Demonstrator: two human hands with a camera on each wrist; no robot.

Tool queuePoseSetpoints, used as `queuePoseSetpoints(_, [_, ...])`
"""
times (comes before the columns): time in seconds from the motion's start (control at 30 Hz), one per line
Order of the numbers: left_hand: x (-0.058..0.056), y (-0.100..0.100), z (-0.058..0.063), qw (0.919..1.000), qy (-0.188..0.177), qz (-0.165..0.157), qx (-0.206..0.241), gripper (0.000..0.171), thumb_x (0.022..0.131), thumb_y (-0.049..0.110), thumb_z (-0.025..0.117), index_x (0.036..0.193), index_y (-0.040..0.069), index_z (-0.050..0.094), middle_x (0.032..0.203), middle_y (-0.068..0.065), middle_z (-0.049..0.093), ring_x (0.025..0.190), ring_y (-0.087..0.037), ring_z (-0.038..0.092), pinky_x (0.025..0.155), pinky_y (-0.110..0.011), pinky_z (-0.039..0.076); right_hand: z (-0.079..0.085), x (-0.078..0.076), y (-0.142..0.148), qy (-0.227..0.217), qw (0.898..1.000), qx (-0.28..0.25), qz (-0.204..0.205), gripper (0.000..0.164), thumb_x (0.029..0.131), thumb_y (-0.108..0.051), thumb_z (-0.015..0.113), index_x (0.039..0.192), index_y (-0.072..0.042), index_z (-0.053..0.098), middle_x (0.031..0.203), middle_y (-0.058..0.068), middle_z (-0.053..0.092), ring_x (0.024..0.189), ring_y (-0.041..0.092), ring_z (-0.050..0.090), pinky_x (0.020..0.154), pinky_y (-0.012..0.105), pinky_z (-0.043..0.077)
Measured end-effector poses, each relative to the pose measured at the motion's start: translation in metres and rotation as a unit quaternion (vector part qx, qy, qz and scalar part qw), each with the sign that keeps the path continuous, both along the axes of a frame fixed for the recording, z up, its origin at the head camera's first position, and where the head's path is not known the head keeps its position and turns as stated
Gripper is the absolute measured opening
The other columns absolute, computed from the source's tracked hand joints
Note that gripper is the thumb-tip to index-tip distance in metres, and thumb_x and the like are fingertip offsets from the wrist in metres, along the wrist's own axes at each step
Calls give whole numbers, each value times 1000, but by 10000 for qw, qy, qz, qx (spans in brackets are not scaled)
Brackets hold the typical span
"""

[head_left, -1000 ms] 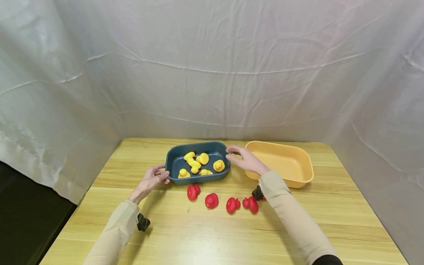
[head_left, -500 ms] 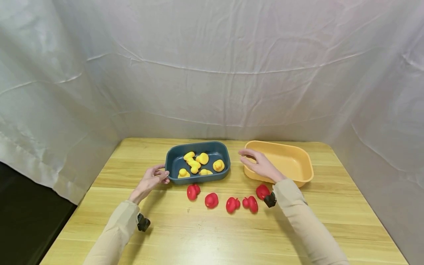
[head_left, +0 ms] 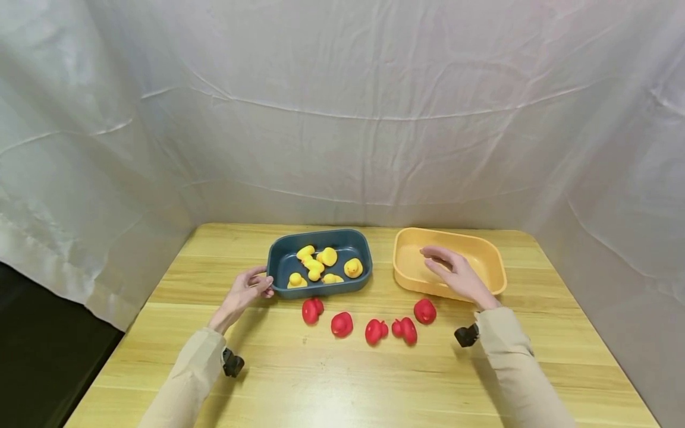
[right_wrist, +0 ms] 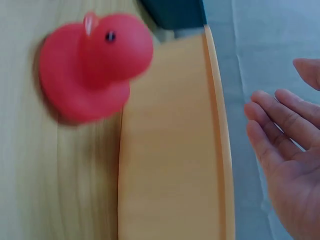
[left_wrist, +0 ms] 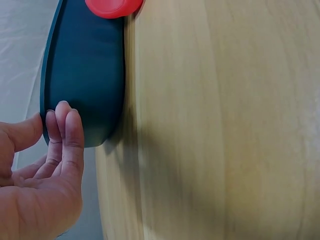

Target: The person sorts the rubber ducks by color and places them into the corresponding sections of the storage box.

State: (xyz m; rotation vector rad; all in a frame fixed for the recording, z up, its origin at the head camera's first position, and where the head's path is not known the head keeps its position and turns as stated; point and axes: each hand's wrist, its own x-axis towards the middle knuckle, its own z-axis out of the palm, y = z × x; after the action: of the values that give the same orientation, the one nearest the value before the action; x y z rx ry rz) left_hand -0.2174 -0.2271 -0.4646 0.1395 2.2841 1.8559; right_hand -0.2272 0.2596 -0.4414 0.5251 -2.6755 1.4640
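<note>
In the head view my left hand (head_left: 247, 291) is at the left end of a dark blue tub (head_left: 321, 290). In the left wrist view its thumb and fingertips pinch the tub's wall (left_wrist: 87, 65) at the rim. Several yellow rubber ducks (head_left: 353, 268) lie inside the blue tub. My right hand (head_left: 455, 273) hovers over the orange-yellow tub (head_left: 449, 238), fingers relaxed and holding nothing. The right wrist view shows that open palm (right_wrist: 295, 150) beyond the yellow tub's rim. No ducks show inside the yellow tub.
Several red rubber ducks lie in a loose row in front of the tubs, from one (head_left: 313, 310) below the blue tub to another (head_left: 425, 311) below the yellow one. Pale curtains (head_left: 369, 148) hang behind and beside the wooden table (head_left: 321, 380).
My right hand has moved right, from the blue tub's right end to over the yellow tub, uncovering the rightmost red duck. The left hand and the ducks have stayed in place.
</note>
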Motion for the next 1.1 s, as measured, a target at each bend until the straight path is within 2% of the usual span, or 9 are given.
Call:
queuePoseSetpoints(0.07, [1, -1, -1, 10000, 43, 17, 3, 58, 103, 6, 55, 148, -18, 29, 87, -5, 68, 75, -9, 68, 81, -31, 62, -2, 3, 9, 127, 9998, -120, -83, 40, 103, -15, 57, 136, 6, 55, 136, 30, 59, 125, 30, 61, 97, 2, 42])
queuePoseSetpoints(0.17, [5, -2, -1, 9997, 165, 148, -75, 59, 103, 10, 56, 148, -17, 30, 87, -7, 69, 76, -11, 69, 81, -31, 62, -5, 8, 22, 377, 9985, -373, -167, 37, 102, -9, 57, 133, 11, 56, 131, 34, 60, 118, 6, 62, 95, -1, 41])
queuePoseSetpoints(0.27, [9, -2, -1, 9988, 314, 329, -206, 61, 103, 14, 57, 150, -14, 29, 91, -12, 70, 78, -12, 70, 80, -26, 61, -6, 14, 36, 506, 9964, -642, -234, 36, 101, -5, 57, 131, 15, 55, 127, 20, 67, 111, -12, 58, 94, 0, 43])
queuePoseSetpoints(0.43, [18, -2, -1, 9944, 705, 701, -363, 61, 102, 14, 60, 151, -10, 33, 96, -21, 71, 76, -11, 72, 79, -21, 60, -7, 26, 63, 462, 9945, -815, -462, 40, 102, -6, 55, 134, 17, 50, 120, -26, 62, 110, -17, 56, 92, -2, 42])
queuePoseSetpoints(0.53, [23, -2, -1, 9901, 967, 898, -483, 60, 101, 15, 62, 150, -6, 37, 100, -25, 71, 75, -7, 71, 80, -20, 60, -7, 32, 79, 547, 9926, -811, -716, 39, 102, -6, 55, 134, 16, 51, 117, -33, 60, 109, -17, 57, 91, -2, 42])
queuePoseSetpoints(0.73, [31, 2, -1, 9761, 1785, 1035, -683, 55, 96, 9, 68, 144, -5, 46, 99, -28, 69, 76, 3, 65, 76, -16, 58, -17, 39, 104, 705, 9781, -930, -1724, 30, 99, -3, 59, 128, -10, 60, 108, -33, 61, 101, -16, 57, 86, -3, 43])
queuePoseSetpoints(0.9, [36, 13, -2, 9539, 2763, 848, -808, 54, 87, 1, 76, 137, -2, 55, 92, -17, 71, 82, -3, 66, 81, -11, 56, -21, 42, 113, 245, 9610, -429, -2722, 43, 99, -14, 59, 136, 8, 54, 97, -36, 50, 89, -18, 49, 77, -2, 42])
queuePoseSetpoints(1.03, [40, 23, -3, 9393, 3243, 368, -1059, 57, 81, 0, 81, 134, 2, 59, 97, -13, 73, 89, -21, 71, 87, -21, 59, -23, 41, 118, -436, 9620, -262, -2684, 56, 101, -21, 55, 143, 13, 43, 95, -27, 50, 79, -15, 53, 70, 7, 51])
queuePoseSetpoints(1.1, [42, 27, -3, 9368, 3283, 76, -1206, 58, 81, 3, 82, 134, 3, 59, 102, -13, 74, 95, -26, 72, 91, -26, 60, -25, 40, 121, -720, 9655, -342, -2479, 59, 102, -22, 54, 145, 16, 39, 93, -24, 52, 74, -10, 58, 68, 13, 56])
